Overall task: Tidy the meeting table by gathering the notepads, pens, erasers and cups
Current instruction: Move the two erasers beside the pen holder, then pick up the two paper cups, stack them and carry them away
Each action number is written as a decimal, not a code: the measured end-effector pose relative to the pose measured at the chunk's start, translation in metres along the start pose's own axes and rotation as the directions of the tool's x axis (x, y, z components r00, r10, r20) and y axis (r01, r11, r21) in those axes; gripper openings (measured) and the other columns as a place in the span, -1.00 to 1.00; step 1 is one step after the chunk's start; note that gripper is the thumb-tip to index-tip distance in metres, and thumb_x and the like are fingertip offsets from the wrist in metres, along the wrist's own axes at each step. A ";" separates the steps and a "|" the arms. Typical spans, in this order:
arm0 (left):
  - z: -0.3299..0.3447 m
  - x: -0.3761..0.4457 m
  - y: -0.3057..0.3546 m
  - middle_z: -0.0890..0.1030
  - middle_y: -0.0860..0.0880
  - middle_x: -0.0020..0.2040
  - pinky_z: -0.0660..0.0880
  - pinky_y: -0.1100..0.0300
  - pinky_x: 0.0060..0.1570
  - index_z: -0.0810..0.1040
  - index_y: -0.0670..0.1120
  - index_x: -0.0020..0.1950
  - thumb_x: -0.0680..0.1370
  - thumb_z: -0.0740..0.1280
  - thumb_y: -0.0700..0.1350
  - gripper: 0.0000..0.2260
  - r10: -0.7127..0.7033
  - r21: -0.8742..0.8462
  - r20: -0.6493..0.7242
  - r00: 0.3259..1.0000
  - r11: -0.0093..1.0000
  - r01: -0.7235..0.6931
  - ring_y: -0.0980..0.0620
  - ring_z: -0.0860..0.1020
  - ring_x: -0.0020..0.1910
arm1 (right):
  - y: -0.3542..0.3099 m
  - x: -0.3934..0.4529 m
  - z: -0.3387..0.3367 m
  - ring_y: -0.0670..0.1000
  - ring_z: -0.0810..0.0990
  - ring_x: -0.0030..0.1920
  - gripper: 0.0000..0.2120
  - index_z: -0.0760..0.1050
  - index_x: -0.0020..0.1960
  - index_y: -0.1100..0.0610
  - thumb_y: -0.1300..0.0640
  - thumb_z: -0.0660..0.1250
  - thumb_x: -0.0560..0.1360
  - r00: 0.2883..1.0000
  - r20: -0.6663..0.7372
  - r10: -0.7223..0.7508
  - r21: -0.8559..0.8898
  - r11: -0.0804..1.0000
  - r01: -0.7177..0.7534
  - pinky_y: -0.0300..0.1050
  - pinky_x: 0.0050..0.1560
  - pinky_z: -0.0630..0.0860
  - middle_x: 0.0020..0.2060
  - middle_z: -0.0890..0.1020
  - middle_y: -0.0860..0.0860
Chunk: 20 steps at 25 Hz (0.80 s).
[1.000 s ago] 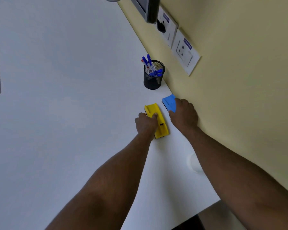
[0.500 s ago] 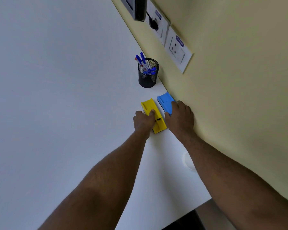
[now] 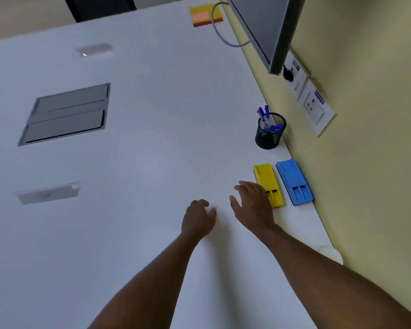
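A yellow eraser (image 3: 268, 184) and a blue eraser (image 3: 294, 181) lie side by side on the white table (image 3: 152, 162), close to the wall. Behind them stands a black mesh cup (image 3: 270, 131) with several blue pens (image 3: 263, 115) in it. My right hand (image 3: 252, 205) hovers just left of the yellow eraser, fingers spread, holding nothing. My left hand (image 3: 198, 217) is further left over bare table, fingers loosely curled and empty. A stack of sticky notepads (image 3: 205, 15) in yellow, pink and orange lies at the far end of the table.
A monitor (image 3: 263, 27) hangs along the yellow wall, with a grey cable (image 3: 217, 32) looping onto the table. Wall sockets (image 3: 314, 108) sit behind the mesh cup. A grey cable hatch (image 3: 67, 112) is set into the table at left. A white round object (image 3: 329, 254) sits at the table's near right edge.
Both hands let go of the erasers and drew back left. The erasers now lie parallel by the wall. The view tilted up, showing more of the table.
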<state>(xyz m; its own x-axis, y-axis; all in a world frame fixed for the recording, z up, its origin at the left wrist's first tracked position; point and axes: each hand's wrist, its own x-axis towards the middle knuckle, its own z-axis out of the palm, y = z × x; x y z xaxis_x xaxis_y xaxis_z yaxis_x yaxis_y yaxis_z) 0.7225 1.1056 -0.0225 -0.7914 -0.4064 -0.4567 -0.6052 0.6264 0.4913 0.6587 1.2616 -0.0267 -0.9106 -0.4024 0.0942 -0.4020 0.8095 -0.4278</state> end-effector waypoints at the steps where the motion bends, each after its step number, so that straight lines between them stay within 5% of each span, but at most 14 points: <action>1: -0.010 -0.008 -0.011 0.51 -0.07 0.31 0.45 0.08 0.21 0.48 -0.08 0.32 0.59 0.26 0.08 -0.63 -0.013 0.001 -0.027 1.000 1.000 0.013 -0.05 0.50 0.25 | -0.011 0.002 0.004 0.14 0.55 0.22 -0.67 0.58 0.16 0.22 0.03 0.36 0.51 0.998 0.038 -0.045 0.016 0.999 0.044 0.08 0.30 0.41 0.16 0.62 0.14; 7: -0.056 -0.057 -0.063 0.45 -0.05 0.39 0.40 0.06 0.30 0.41 -0.07 0.40 0.60 0.23 0.11 -0.57 -0.108 0.032 -0.071 0.992 0.993 0.111 -0.04 0.43 0.34 | -0.076 -0.002 0.019 0.08 0.50 0.30 -0.61 0.53 0.25 0.17 -0.06 0.29 0.55 0.938 0.233 -0.255 0.114 0.965 0.234 -0.02 0.36 0.33 0.22 0.60 0.06; 20: -0.137 -0.193 -0.167 0.43 -0.06 0.43 0.37 0.01 0.33 0.35 -0.06 0.44 0.59 0.22 0.15 -0.52 -0.201 0.061 -0.298 0.933 0.972 0.229 -0.07 0.39 0.39 | -0.222 -0.093 0.010 0.00 0.43 0.34 -0.56 0.47 0.31 0.09 -0.17 0.18 0.58 0.826 0.267 -0.496 0.157 0.868 0.471 -0.11 0.39 0.24 0.29 0.54 -0.02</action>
<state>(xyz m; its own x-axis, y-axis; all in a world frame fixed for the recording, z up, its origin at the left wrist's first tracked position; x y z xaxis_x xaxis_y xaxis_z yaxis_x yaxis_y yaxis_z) 0.9641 0.9879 0.0853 -0.6425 -0.7036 -0.3035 -0.7638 0.5561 0.3276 0.8333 1.1146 0.0509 -0.5272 -0.8482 0.0504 -0.7627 0.4462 -0.4682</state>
